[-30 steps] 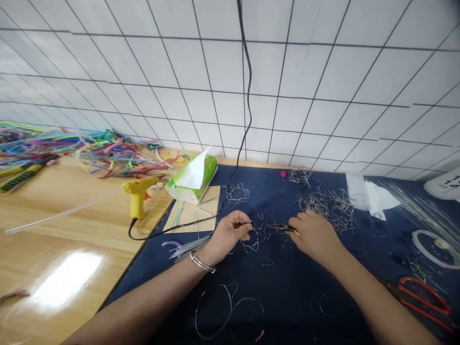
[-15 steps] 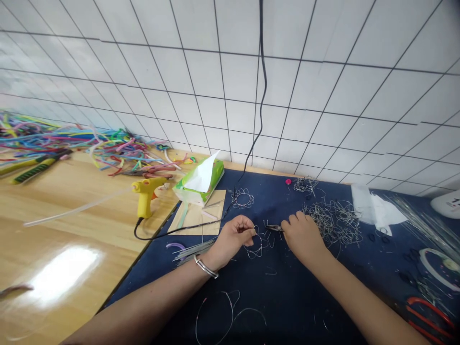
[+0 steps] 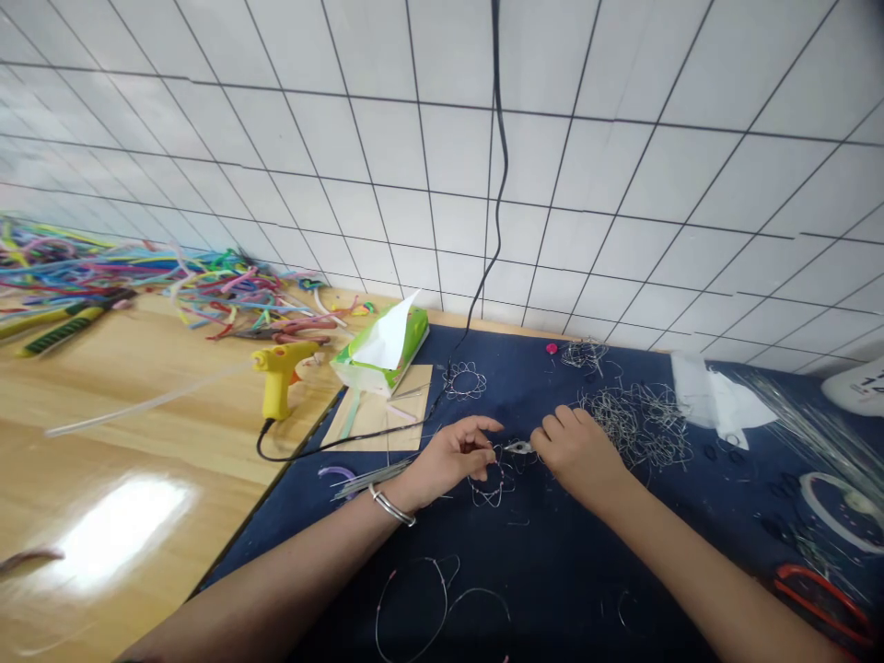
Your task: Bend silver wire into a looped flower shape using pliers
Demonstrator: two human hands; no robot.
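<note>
My left hand (image 3: 456, 453), with a silver bangle at the wrist, rests on the dark blue mat (image 3: 566, 552) and its fingers curl round a small looped wire piece (image 3: 492, 479), index finger stretched out. My right hand (image 3: 576, 447) is closed on small pliers (image 3: 519, 447), whose tip points left at that wire piece. The hands sit a few centimetres apart.
A tangle of thin wire (image 3: 639, 419) lies right of my right hand. A finished wire flower (image 3: 464, 379), tissue pack (image 3: 383, 350), yellow glue gun (image 3: 280, 378) with black cord, coloured strips (image 3: 138, 276), red-handled tool (image 3: 819, 594) and wire loops (image 3: 435, 599) surround them.
My left index finger has stretched out over the wire piece. My right hand moved slightly left, bringing the pliers' tip closer. The view shifted a little.
</note>
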